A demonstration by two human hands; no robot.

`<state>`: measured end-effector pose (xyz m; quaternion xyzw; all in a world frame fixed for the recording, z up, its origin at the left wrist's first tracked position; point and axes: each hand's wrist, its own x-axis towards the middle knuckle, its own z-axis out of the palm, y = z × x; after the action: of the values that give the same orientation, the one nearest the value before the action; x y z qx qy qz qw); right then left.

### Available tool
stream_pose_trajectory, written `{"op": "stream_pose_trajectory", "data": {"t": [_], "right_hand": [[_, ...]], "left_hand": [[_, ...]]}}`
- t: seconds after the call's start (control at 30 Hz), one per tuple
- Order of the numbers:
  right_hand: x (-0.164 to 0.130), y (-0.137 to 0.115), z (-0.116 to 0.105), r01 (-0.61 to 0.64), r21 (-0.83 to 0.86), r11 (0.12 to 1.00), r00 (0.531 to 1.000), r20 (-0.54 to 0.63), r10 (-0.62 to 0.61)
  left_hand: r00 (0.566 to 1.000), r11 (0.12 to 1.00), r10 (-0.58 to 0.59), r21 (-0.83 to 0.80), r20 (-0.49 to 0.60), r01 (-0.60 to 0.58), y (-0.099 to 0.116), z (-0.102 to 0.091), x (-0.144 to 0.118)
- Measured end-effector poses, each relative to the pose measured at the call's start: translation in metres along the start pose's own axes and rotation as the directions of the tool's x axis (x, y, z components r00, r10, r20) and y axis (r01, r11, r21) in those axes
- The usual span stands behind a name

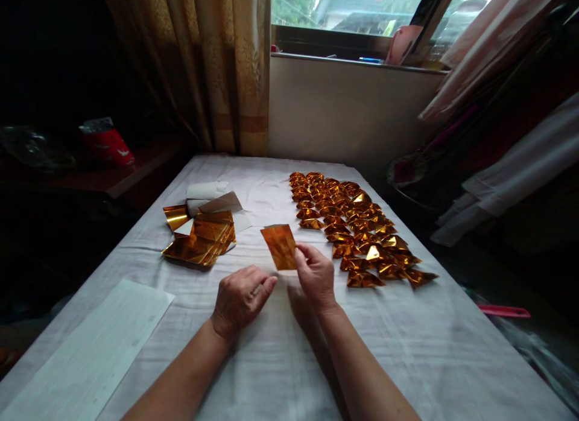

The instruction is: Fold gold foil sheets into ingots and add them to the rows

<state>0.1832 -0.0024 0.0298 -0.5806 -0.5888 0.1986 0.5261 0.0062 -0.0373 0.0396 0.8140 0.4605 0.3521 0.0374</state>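
Note:
A flat sheet of gold foil paper [279,247] is pinched at its right edge between the thumb and fingers of my right hand [315,275]. It is held up above the white cloth, facing me. Lower and to the left, my left hand [242,300] rests on the cloth with its fingers curled in and nothing visible in them. Folded gold foil pieces [337,219], pointed at the ends, lie in rows to the right of my right hand. A loose stack of flat gold foil sheets [201,240] lies beyond my left hand, on the left.
White paper [205,190] lies behind the stack. A long pale paper sheet [97,348] covers the near left of the cloth-covered table [271,373]. Left stands a dark side table with a red container [107,142]. Clothes [511,167] hang at right, near a pink handle [503,311].

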Motion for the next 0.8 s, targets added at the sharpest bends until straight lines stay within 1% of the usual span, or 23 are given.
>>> {"op": "stream_pose_trajectory", "data": {"t": [0.03,0.07,0.1,0.13,0.2,0.23,0.27,0.33,0.37,0.43,0.5,0.57,0.67,0.8], "right_hand": [[0.002,-0.002,-0.005,0.113,-0.094,0.989,0.993,-0.032,-0.116],[0.004,-0.003,-0.009,0.21,-0.19,0.959,0.976,-0.024,-0.218],[0.003,-0.005,-0.012,0.291,-0.271,0.917,0.955,0.023,-0.296],[0.002,-0.007,-0.014,0.354,-0.339,0.872,0.934,0.08,-0.348],[-0.006,-0.007,-0.014,0.453,-0.424,0.784,0.891,0.195,-0.409],[-0.012,-0.006,-0.013,0.502,-0.441,0.744,0.865,0.258,-0.43],[-0.017,-0.005,-0.012,0.55,-0.445,0.707,0.834,0.328,-0.443],[-0.029,-0.001,-0.008,0.594,-0.46,0.66,0.802,0.405,-0.439],[-0.033,0.001,-0.007,0.61,-0.463,0.643,0.787,0.446,-0.426],[-0.04,0.004,-0.005,0.619,-0.461,0.636,0.777,0.477,-0.411],[-0.042,0.004,-0.005,0.617,-0.445,0.649,0.775,0.486,-0.403],[-0.043,0.004,-0.007,0.616,-0.417,0.668,0.77,0.497,-0.4],[-0.041,0.007,-0.014,0.598,-0.378,0.707,0.772,0.509,-0.38],[-0.038,0.018,-0.025,0.525,-0.368,0.768,0.817,0.472,-0.332]], "left_hand": [[0.999,1.0,-0.025,-0.009,-0.039,0.024,-0.002,-0.002,0.0],[0.995,0.999,-0.045,-0.022,-0.084,0.043,-0.005,-0.003,-0.001],[0.989,0.998,-0.061,-0.039,-0.132,0.056,-0.007,-0.003,-0.001],[0.982,0.997,-0.065,-0.056,-0.179,0.056,-0.009,-0.003,-0.001],[0.97,0.998,-0.042,-0.059,-0.24,0.029,-0.011,-0.002,-0.003],[0.97,0.999,-0.015,-0.039,-0.243,0.005,-0.012,-0.001,-0.005],[0.974,1.0,0.02,-0.008,-0.224,-0.022,-0.013,0.0,-0.007],[0.988,0.995,0.09,0.064,-0.127,-0.082,-0.014,0.002,-0.012],[0.992,0.99,0.115,0.095,-0.06,-0.109,-0.014,0.003,-0.015],[0.988,0.98,0.139,0.131,0.068,-0.147,-0.016,0.003,-0.021],[0.98,0.976,0.134,0.15,0.148,-0.156,-0.018,0.004,-0.025],[0.977,0.973,0.126,0.171,0.17,-0.156,-0.02,0.004,-0.027],[0.979,0.97,0.127,0.186,0.162,-0.157,-0.021,0.004,-0.027],[0.984,0.975,0.082,0.193,0.156,-0.112,-0.022,0.003,-0.025]]}}
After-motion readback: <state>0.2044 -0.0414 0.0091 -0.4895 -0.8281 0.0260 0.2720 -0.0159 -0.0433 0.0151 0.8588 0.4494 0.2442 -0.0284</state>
